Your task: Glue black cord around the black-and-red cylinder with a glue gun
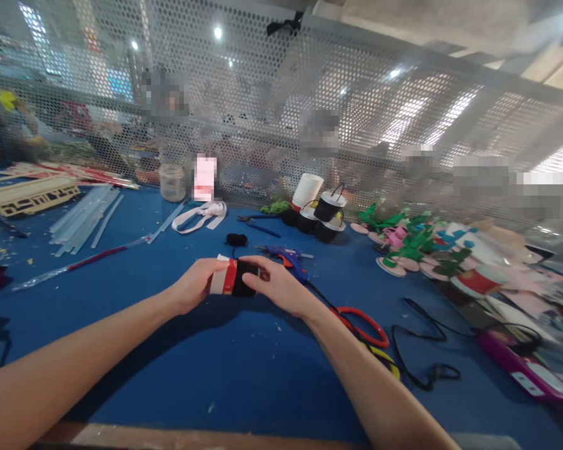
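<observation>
Both hands are occupied as I watch remotely: the left hand grips the pale end of a white paper cup with a red band and a black wrapping, and the right hand spans its black end between thumb and fingers. I have the cup tilted onto its side over the blue flat tabletop; whether it touches, I cannot tell. Just beyond lies a small fuzzy black yarn ball, its thin strand seeming to run to the cup, so I judge the step in hand to be winding. Another turn would call for a steady left grip and a taut strand guided by the right. Near the right hand rests a blue glue gun with an orange trigger; farther back I see small black-sided cups with thin handles, then a grey perforated metal screen.
</observation>
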A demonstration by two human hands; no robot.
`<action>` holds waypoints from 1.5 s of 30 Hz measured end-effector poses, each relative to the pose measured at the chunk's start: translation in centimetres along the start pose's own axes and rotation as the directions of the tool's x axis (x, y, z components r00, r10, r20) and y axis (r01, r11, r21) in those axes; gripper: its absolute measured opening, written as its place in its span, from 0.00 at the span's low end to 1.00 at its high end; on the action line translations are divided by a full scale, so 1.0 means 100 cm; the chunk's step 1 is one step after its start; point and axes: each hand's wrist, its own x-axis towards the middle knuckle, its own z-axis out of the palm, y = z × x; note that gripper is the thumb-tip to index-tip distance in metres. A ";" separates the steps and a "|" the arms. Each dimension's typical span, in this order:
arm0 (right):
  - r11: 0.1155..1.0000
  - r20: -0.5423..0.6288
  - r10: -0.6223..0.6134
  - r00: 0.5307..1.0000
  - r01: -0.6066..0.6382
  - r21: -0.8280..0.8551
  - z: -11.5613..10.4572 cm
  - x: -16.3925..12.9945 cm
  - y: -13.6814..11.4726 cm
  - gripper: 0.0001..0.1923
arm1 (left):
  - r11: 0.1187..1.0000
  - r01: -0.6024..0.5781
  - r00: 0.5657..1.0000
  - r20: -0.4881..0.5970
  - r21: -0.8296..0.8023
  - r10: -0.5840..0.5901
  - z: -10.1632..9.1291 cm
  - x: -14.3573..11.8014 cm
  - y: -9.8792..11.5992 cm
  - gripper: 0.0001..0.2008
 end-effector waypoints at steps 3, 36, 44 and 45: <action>0.979 0.012 -0.126 0.992 0.127 -0.162 0.002 -0.002 0.001 0.24 | 0.978 0.159 0.985 -0.046 -0.135 -0.166 0.003 0.001 0.004 0.09; 0.718 -0.361 -0.053 0.931 -0.216 -0.662 -0.051 -0.009 -0.018 0.05 | 0.939 0.028 0.988 -0.151 0.343 0.026 0.004 0.000 -0.009 0.14; 0.600 -0.483 0.167 0.860 -0.477 -0.642 -0.071 0.016 0.027 0.05 | 0.888 -0.017 0.984 -0.150 0.460 0.097 0.001 -0.002 -0.006 0.14; 0.607 -0.488 0.188 0.852 -0.491 -0.624 -0.069 0.019 0.031 0.06 | 0.880 -0.029 0.985 -0.136 0.475 0.106 0.002 -0.003 -0.005 0.14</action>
